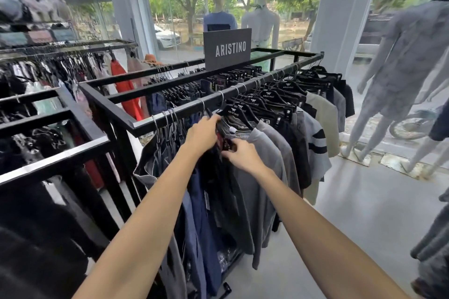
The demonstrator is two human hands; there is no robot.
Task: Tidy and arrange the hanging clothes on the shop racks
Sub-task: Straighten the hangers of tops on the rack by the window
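Left hand [202, 133] raised to the near rail [184, 109] of a black frame rack [104, 106], fingers curled over the left tip of a black hanger [232, 112] printed ARISTINO, gripping it. Right hand [243, 155] just below and beside it, thumb and fingers pinched on a dark garment [225, 144] with a red patch, under that same hanger. Both forearms bare and stretched forward.

On the near rail, from left to right:
- thin metal hangers [170, 116] with navy and grey trousers [196, 213] hanging long;
- the held hanger;
- a close row of black ARISTINO hangers with grey shirts [267, 152];
- a pale grey top with dark stripes [315, 140];
- a beige garment [323, 114];
- darker pieces at the far end.

On the inner rails, dark folded garments clipped to black hangers, packed tight. Cannot tell what kind.

Grey sign [227, 49] reading ARISTINO upright over the middle of the rack.

To the left, a second black rack [60, 152] full of dark clothes. Beyond it, a third with mixed colours, among them a red-orange piece [126, 94].

Behind the sign, two mannequins [220, 19] at the shop window. Another mannequin [408, 55] in grey patterned clothes at the right, standing on the pale floor [364, 213].
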